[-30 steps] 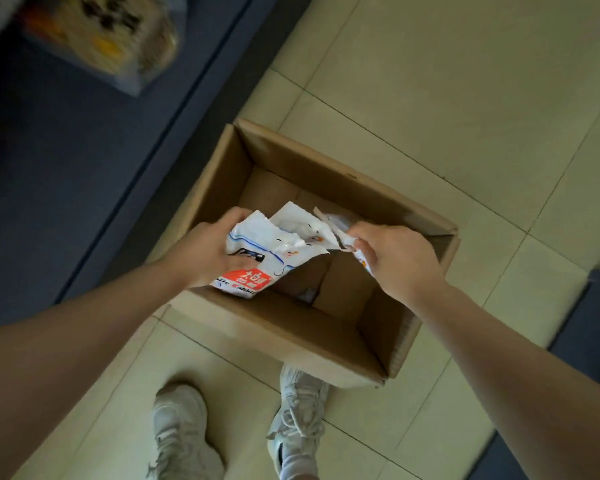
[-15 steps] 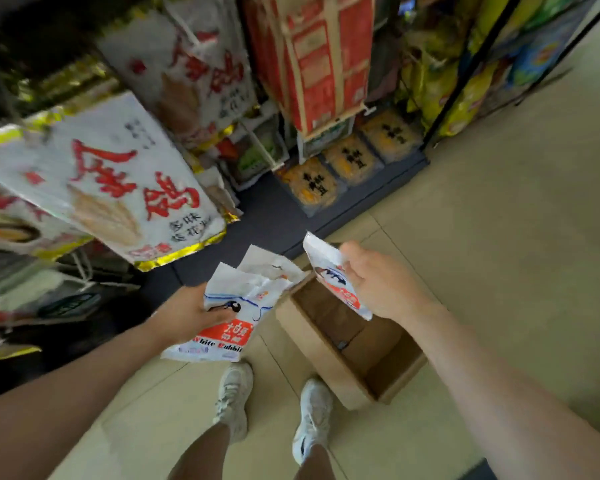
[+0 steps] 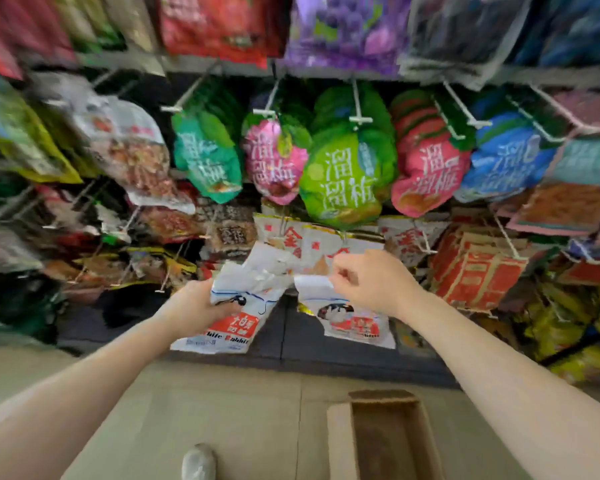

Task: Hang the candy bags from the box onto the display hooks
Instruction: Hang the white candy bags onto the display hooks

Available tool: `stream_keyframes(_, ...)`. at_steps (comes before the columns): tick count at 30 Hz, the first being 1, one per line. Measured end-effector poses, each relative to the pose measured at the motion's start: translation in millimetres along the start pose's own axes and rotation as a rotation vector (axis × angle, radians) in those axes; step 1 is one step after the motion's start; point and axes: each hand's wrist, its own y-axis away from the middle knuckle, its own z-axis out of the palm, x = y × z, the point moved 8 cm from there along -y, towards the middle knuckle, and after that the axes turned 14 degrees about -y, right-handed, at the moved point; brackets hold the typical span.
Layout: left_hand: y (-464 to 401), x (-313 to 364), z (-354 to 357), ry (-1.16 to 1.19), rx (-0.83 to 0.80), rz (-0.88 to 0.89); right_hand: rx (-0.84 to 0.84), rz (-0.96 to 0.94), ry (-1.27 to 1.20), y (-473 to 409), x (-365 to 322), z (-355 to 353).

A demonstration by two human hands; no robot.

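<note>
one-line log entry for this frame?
phase: carrying bags to hooks | left hand: holds bag stack | right hand: pinches single bag | box: on floor | hung: none yet

Two hands in view: left hand (image 3: pixel 201 303), right hand (image 3: pixel 371 282), each gripping white candy bags: a bunch of at least two (image 3: pixel 236 306) under the left fingers, one bag (image 3: pixel 354 320) hanging below the right fingers. One cardboard box (image 3: pixel 388 438) on the floor below the right hand; one shoe (image 3: pixel 199 462) visible. Above the fingers, five plum-snack bunches (image 3: pixel 347 178) front one hook row; remaining packs too blurred to count.
</note>
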Motion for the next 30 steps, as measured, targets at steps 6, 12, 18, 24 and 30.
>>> stream_keyframes(6,58.6,-71.4,-99.3,0.143,0.317,-0.114,0.032,-0.258,0.011,-47.2,-120.5,-26.4)
stream_keyframes(12,92.9,-140.8,-164.7,0.161,0.512,-0.174,0.127,-0.434,-0.096,-99.0,-226.5,-56.8)
stream_keyframes(18,104.1,-214.4,-224.4,0.208,0.605,-0.114,0.193,-0.579,0.125,-145.0,-321.5,-61.1)
stream_keyframes(24,101.9,-279.6,-295.1,0.300,0.710,0.032,0.436,-0.515,0.171,-203.1,-373.5,-66.7)
stream_keyframes(30,86.4,-312.6,-347.2,0.379,0.726,0.183,0.655,-0.418,0.193,-239.8,-406.6,-85.1)
